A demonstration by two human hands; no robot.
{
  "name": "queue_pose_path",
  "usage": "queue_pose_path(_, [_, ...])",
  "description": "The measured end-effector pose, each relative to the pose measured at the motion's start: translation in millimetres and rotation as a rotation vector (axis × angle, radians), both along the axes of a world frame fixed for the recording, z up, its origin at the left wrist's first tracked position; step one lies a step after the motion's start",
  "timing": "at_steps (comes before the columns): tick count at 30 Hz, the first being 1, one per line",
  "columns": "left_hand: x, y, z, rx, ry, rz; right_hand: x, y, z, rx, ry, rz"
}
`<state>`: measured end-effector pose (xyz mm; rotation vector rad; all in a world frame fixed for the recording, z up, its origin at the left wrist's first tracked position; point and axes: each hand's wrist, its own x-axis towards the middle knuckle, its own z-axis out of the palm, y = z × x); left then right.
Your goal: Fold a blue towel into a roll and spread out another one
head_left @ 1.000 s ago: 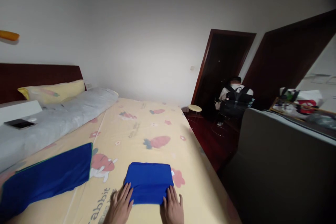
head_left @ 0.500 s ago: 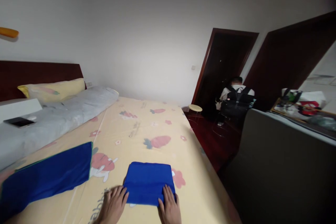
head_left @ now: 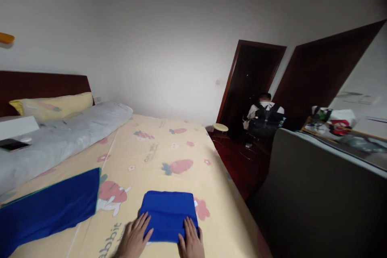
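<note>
Both your left hand [head_left: 135, 236] and right hand [head_left: 192, 240] rested on 1 folded blue cloth [head_left: 168, 214] atop the patterned bed [head_left: 219, 217], fingers [head_left: 189, 226] outstretched, thumbs apart.

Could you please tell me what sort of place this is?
It is most likely a bedroom: there is a wide bed with a carrot pattern, a dark headboard, and a yellow pillow in front of that headboard.
</note>
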<state>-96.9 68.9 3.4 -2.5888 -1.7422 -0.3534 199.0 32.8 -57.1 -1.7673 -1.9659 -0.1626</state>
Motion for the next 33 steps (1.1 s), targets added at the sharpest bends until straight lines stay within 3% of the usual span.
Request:
queue_pose_path(2, [-11.9,-1.1,-8.5,0.033,0.029,0.117,-3.8,3.2,-0.1,-0.005,0.021,-0.02])
queue_pose_path(4, [-7.2,-0.9,-13.7,0.091,0.026,0.116,-16.2,7.0,5.4,-0.009,0.048,-0.008])
queue_pose_path(8, [41.9,4.3,-19.5,0.166,-0.04,-0.214,-56.6,13.8,26.9,-0.082,0.125,0.206])
queue_pose_path(10, [61.0,8.2,-22.7,0.149,-0.057,-0.267,-66.6,15.7,35.9,-0.143,0.145,0.278])
queue_pose_path(12, [61.3,11.7,-26.7,0.119,-0.048,-0.23,-58.3,15.5,40.9,-0.182,0.136,0.249])
queue_pose_path(18, [5.4,10.8,-39.1,0.113,0.024,-0.007,15.9,6.6,44.5,-0.255,0.086,-0.052])
queue_pose_path(21, [13.8,8.5,-40.2,0.14,0.051,0.075,10.0,6.6,50.5,-0.264,0.064,-0.104])
queue_pose_path(23, [34.9,8.5,-38.1,0.136,0.029,0.012,-12.6,8.8,57.1,-0.252,0.075,-0.033])
queue_pose_path(25, [55.4,9.1,-34.5,0.111,-0.022,-0.126,-36.2,10.8,64.5,-0.289,0.107,0.139])
queue_pose_path(27, [64.3,9.5,-29.9,0.078,-0.065,-0.207,-48.3,11.9,70.4,-0.351,0.135,0.26])
queue_pose_path(28, [62.7,9.5,-27.4,0.059,-0.074,-0.199,-47.7,12.0,72.1,-0.375,0.14,0.257])
queue_pose_path(33, [19.7,9.4,-18.4,-0.03,-0.005,0.083,0.1,13.4,62.3,-0.377,0.119,-0.122])
